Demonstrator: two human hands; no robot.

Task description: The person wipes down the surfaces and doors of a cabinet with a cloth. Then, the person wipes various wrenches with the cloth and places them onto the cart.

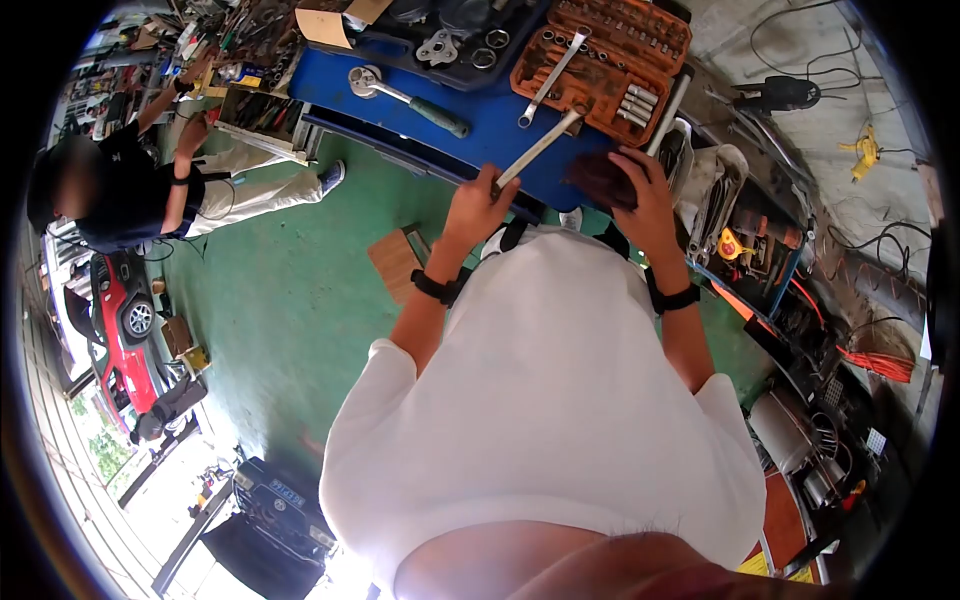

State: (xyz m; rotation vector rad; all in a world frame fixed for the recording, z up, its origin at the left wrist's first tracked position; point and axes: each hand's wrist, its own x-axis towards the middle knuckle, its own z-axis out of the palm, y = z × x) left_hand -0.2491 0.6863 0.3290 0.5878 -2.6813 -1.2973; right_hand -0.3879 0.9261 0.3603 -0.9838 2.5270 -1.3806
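Observation:
My left hand [480, 207] is closed around the near end of a wrench [540, 150], whose far end reaches the edge of an orange socket set case [600, 70]. In my right hand [645, 195] is a dark reddish-brown cloth [603, 180], bunched up over the blue bench top. Another combination wrench [553, 78] lies across the open case, among sockets and bits. Left of it on the blue workbench [330, 85] rests a ratchet [408, 100] with a green handle.
A dark tool case [450, 40] with large sockets lies at the back of the bench. Several wrenches fill a white container [715, 190] at right. Another person [120, 185] stands at left by a tool drawer [262, 125]. A wooden stool [395, 265] stands on the green floor.

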